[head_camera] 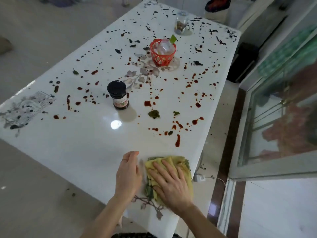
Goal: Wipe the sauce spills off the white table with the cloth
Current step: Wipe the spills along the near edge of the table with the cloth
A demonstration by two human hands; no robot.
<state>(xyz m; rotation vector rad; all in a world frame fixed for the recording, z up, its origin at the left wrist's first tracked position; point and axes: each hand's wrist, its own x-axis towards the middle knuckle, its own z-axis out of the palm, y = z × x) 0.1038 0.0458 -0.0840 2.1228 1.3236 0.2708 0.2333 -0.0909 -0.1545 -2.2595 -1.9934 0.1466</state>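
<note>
Though glossy, white table sauce-spotted above pale floor; right hand flat on cloth, left hand slack alongside.

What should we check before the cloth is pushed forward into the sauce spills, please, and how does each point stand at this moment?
1. Cloth under control: ok, the right hand lies flat on it.
2. Left hand free: ok, it is beside the cloth and holds nothing.
3. Path to the nearest red streak: ok, only bare table lies between.
4. Dark-lidded jar out of the way: not ok, it stands among the spills.
5. Red basket out of the way: not ok, it stands mid-table among the spills.
6. Cloth's underside clean: cannot tell, it is hidden.
</note>
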